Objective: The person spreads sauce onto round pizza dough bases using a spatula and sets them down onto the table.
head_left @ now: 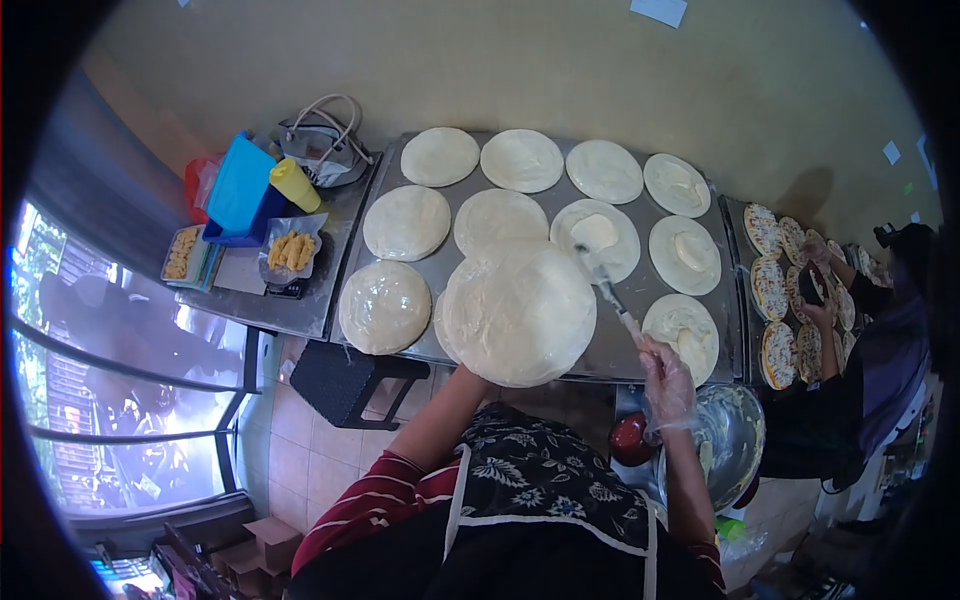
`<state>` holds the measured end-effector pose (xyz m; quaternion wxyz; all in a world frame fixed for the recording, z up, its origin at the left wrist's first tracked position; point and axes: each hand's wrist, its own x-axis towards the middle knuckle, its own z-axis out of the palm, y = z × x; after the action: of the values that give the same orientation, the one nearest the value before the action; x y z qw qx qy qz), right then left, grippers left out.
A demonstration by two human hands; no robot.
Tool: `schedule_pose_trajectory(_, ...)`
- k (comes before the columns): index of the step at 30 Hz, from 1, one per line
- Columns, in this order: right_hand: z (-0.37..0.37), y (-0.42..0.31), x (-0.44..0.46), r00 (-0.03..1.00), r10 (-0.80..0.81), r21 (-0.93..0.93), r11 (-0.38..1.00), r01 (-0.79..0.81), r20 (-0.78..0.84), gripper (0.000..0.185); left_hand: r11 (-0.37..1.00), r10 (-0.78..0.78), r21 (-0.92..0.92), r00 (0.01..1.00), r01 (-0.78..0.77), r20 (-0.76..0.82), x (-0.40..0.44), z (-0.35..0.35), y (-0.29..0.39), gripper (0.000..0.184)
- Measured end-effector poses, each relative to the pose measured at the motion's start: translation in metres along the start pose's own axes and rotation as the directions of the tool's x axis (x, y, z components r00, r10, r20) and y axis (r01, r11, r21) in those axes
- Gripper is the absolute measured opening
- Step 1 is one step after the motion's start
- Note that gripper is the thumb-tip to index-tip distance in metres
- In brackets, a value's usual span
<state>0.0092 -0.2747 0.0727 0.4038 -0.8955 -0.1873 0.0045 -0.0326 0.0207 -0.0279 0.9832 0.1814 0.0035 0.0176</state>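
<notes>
My left hand (474, 379) is mostly hidden beneath a large pale dough round (518, 315), holding it up from below over the front of the metal table. In a clear plastic glove, my right hand (668, 376) is closed round the light handle of a slim spatula-like tool (617, 303). Its metal end is over the table, close to a dough round (596, 238) with a creamy dollop on top. More rounds with creamy patches lie at the right, such as one (681, 336) near my right hand. Smooth, shiny rounds (385, 307) lie on the left.
A metal bowl (742, 440) and a red round object (630, 440) are below the table's right end. At the right, another person's hands (822, 300) work over topped pizzas (770, 290). A black stool (345, 385) stands at left; a side table holds a blue box (240, 185).
</notes>
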Motion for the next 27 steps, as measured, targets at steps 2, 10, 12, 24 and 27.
schedule_pose_trajectory(2, 0.0, -0.013, -0.003, 0.996, -0.047, 0.095, 0.994, 0.055, -0.078, 0.025, 1.0, 0.013, -0.009, 1.0, -0.013, -0.005, 0.001, 0.0, -0.001, 0.056)
schedule_pose_trajectory(10, -0.011, -0.015, 0.016, 0.971, -0.231, -0.168, 0.962, 0.217, -0.067, 0.03, 0.999, 0.031, -0.012, 1.0, -0.031, 0.002, -0.016, -0.006, 0.008, 0.056)
schedule_pose_trajectory(12, -0.012, -0.026, 0.019, 0.913, -0.37, -0.116, 0.928, 0.355, -0.169, 0.033, 0.999, 0.046, -0.019, 0.999, -0.046, -0.001, -0.016, -0.006, 0.013, 0.056)
schedule_pose_trajectory(24, -0.011, -0.04, -0.019, 0.982, -0.186, -0.265, 0.949, 0.169, -0.04, 0.03, 0.995, 0.093, -0.03, 0.996, -0.093, 0.002, -0.021, -0.009, 0.022, 0.057)
schedule_pose_trajectory(27, 0.011, -0.02, -0.044, 0.879, -0.476, -0.388, 0.817, 0.427, -0.034, 0.032, 0.995, 0.095, -0.029, 0.995, -0.095, -0.006, -0.031, -0.009, 0.014, 0.057)
